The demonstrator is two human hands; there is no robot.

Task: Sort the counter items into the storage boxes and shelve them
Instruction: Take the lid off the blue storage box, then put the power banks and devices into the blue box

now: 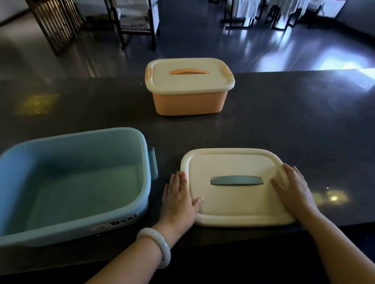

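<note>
Cream lid (234, 187), counter (291, 125) at 5 o'clock: left hand (179, 198) and right hand (294, 191) flat on its edges, fingers straight. Blue box (8, 226), 8 o'clock, open. Risk: lid overhangs counter's near edge; could slip off.

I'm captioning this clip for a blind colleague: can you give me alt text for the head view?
Both hands rest on a cream lid lying flat on a dark counter, the left hand at its left edge and the right hand at its right. An open, empty blue box sits to the left; a lidded orange box stands farther back.
</note>
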